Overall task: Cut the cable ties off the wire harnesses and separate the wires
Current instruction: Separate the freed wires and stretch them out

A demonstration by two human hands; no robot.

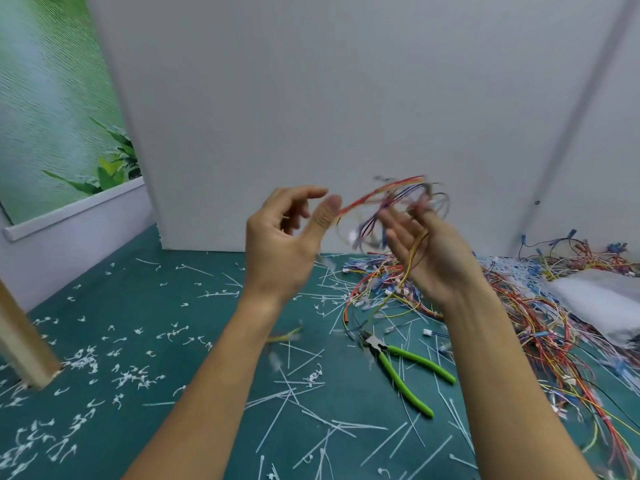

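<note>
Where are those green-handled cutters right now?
In the head view, the cutters lie unheld on the table, lower right of centre, among cut ties just left of the wire pile.

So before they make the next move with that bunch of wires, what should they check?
1. Bundle of thin coloured wires held up: ok, the right hand holds it above the dark green table mat.
2. Left hand gripping the bundle: cannot tell, it is blurred at the thumb.
3. Ties left on the bundle: cannot tell, motion blur.
4. Green-handled cutters nearby: ok, they lie on the mat below the hands, untouched.
5. Bundle free of the heap of loose wires: cannot tell, a yellow strand hangs towards it.
</note>
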